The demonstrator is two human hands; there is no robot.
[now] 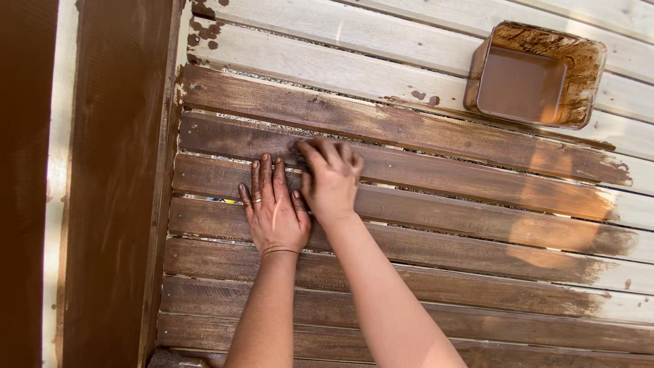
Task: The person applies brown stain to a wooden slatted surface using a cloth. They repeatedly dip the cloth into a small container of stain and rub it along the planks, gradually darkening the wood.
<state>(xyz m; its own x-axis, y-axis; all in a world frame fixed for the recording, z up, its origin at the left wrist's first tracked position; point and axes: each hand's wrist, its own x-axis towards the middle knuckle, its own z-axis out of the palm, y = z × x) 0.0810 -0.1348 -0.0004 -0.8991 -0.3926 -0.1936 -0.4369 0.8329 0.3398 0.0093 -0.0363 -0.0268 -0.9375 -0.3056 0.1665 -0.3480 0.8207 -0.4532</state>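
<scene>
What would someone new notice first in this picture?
Two stain-covered hands at centre: the left hand lies flat on the brown slats, the right hand presses something dark beside it. At upper right a tub of brown stain sits on pale bare boards.
</scene>
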